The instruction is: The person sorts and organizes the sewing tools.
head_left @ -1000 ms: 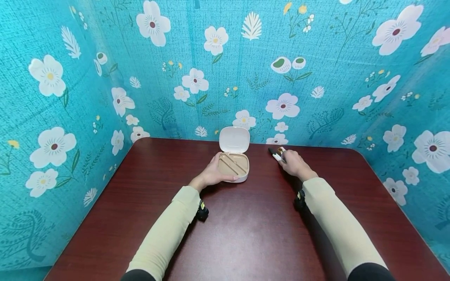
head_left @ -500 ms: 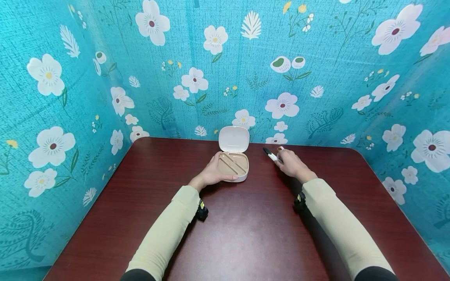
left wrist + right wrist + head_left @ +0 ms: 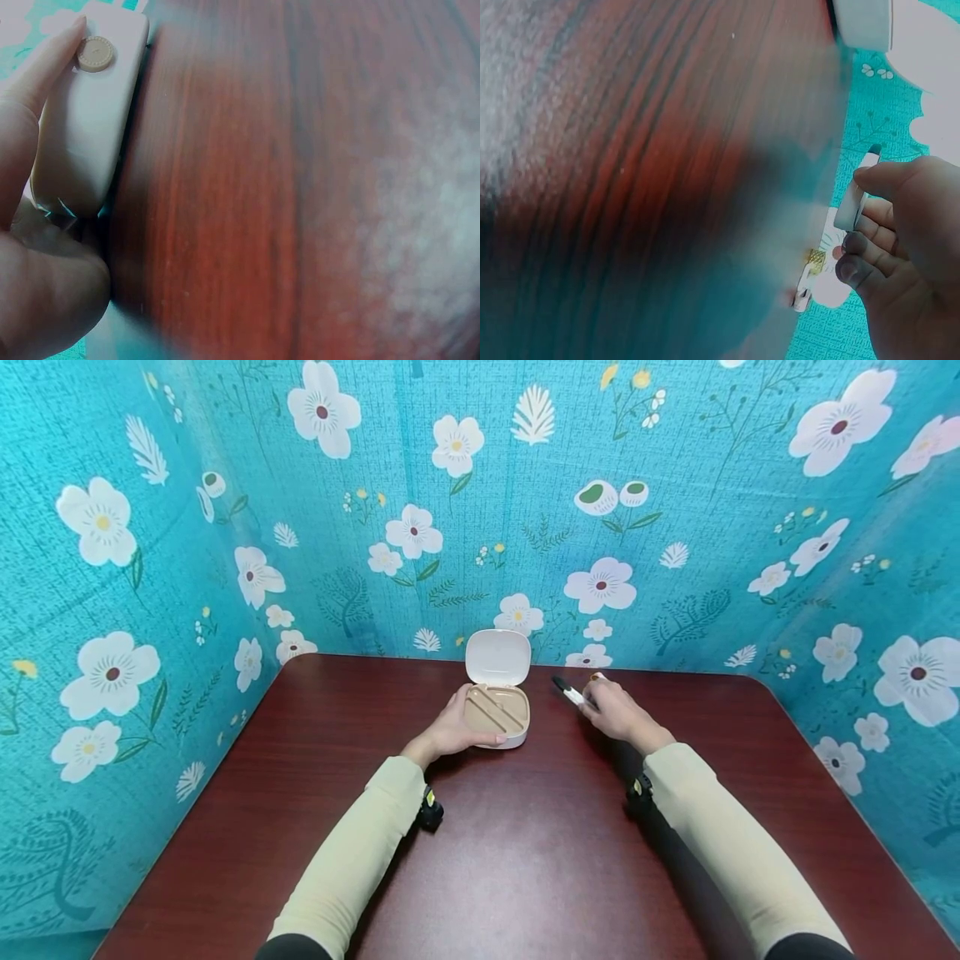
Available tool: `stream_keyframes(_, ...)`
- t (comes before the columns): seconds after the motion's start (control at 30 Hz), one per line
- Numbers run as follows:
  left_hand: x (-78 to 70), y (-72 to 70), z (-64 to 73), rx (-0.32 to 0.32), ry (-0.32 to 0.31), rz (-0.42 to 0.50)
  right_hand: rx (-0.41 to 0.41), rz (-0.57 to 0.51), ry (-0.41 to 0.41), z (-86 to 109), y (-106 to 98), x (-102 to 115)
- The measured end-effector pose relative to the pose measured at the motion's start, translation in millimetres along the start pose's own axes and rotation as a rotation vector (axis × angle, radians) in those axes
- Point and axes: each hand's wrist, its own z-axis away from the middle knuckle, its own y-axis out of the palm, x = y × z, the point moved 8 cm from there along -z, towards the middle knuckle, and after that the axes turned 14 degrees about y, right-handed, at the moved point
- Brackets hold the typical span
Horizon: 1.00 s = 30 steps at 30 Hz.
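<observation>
A small white case (image 3: pixel 516 742) stands on the table with its lid (image 3: pixel 498 657) raised. Inside is a beige tray (image 3: pixel 491 714) split by slanted dividers. My left hand (image 3: pixel 448 727) grips the case from its left side, thumb along the front. A round beige button (image 3: pixel 95 54) on the front shows beside that thumb in the left wrist view. My right hand (image 3: pixel 621 710), to the right of the case, pinches a slim white stick with a black tip (image 3: pixel 573 696). The tip points toward the case. Part of the stick (image 3: pixel 857 195) is hidden by the fingers.
A small white and gold item (image 3: pixel 810 274) is near the right fingertips, mostly hidden by the hand in the head view. The dark red wooden table (image 3: pixel 495 860) ends at a blue floral cloth (image 3: pixel 360 543) behind the case and along the sides.
My right hand has moved a little left with the black-tipped stick, away from the white and gold item. The left hand and the case stay in place.
</observation>
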Motion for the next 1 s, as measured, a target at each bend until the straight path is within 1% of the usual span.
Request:
stream_keyframes(0.23,0.2,-0.3,-0.3,-0.001,0.002,-0.026,-0.05,0.013,-0.072,3.0,-4,11)
stream_keyframes(0.5,2.2,0.0,-1.6,0.005,-0.006,-0.005,-0.092,0.021,-0.159,8.7,-9,27)
stream_keyframes(0.8,1.1,0.2,-0.1,0.007,-0.017,-0.006,-0.091,0.011,-0.176,13.4,-8,39)
stream_keyframes(1.0,-0.5,0.9,0.7,0.012,-0.017,-0.009,-0.12,0.006,-0.222,17.2,-10,45)
